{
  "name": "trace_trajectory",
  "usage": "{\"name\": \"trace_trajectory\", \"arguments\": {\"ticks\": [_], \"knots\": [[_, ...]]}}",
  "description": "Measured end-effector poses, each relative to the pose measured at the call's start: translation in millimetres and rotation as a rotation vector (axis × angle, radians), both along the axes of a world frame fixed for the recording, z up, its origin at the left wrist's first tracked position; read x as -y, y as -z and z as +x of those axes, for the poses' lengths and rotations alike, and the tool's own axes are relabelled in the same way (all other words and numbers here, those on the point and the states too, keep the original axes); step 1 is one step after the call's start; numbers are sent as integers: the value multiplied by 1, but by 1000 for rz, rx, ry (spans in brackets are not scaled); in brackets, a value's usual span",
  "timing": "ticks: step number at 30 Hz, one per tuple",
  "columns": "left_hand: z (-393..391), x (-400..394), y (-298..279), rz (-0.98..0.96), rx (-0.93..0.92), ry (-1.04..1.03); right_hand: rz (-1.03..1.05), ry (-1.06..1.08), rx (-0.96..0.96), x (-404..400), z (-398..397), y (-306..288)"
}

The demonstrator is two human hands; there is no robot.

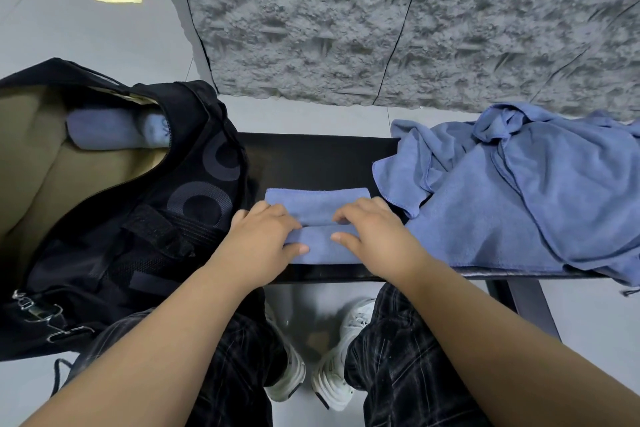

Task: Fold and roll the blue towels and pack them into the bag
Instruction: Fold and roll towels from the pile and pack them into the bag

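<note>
Together, left hand (265, 232) and right hand (372, 229) grip the towel (317, 201).

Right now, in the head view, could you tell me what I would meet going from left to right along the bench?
Black bag holding rolled blue towels → left hand → the folded towel being rolled → right hand → heap of loose blue towels.
</note>
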State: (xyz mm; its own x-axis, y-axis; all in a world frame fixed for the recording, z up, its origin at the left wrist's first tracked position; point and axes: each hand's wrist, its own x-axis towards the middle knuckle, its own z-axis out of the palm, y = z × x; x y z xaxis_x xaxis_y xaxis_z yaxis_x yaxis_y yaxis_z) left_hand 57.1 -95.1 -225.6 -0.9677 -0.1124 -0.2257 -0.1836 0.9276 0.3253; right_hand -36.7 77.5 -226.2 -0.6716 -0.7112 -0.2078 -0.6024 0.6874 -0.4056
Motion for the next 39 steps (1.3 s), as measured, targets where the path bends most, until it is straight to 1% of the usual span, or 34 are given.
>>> {"name": "trace_trajectory", "arguments": {"ticks": [3, 4, 7, 9, 11, 15, 17, 20, 22, 24, 27, 32, 34, 37, 39], "knots": [[-4, -2, 1, -25, -73, -75, -169, -47, -153, 2, 1, -1], [-6, -3, 1, -21, -98, -104, -166, -60, -166, 3, 2, -2], [-10, -3, 6, 18, -142, -173, -55, -94, -145, 3, 5, 0], [-11, -3, 9, 28, -168, -219, 10, -123, -211, 5, 9, 5], [-11, -4, 11, 22, -236, -248, 60, -137, -272, 10, 10, 9], [-10, -1, 9, -12, -386, -221, 50, -111, -234, 14, -3, 9], [-6, 1, 7, -23, -383, -161, -8, -97, -231, 15, -11, 9], [-3, 3, 9, -50, -308, -115, 30, -107, -294, 21, -18, 10], [-6, 4, 11, -38, -294, -158, -21, -90, -381, 25, -17, 10], [-12, 4, 12, -14, -276, -203, -122, -48, -432, 28, -15, 13], [-21, 5, 13, 21, -253, -258, -134, -61, -477, 36, -8, 18], [-31, 10, 16, 104, -243, -362, 21, -69, -498, 45, -7, 30], [-30, 10, 16, 166, -296, -464, 65, -47, -499, 53, -12, 27], [-27, 9, 12, 252, -384, -640, 240, -70, -382, 69, -24, 19], [-26, 6, 8, 336, -414, -784, 316, -62, -331, 76, -34, 15]]}}
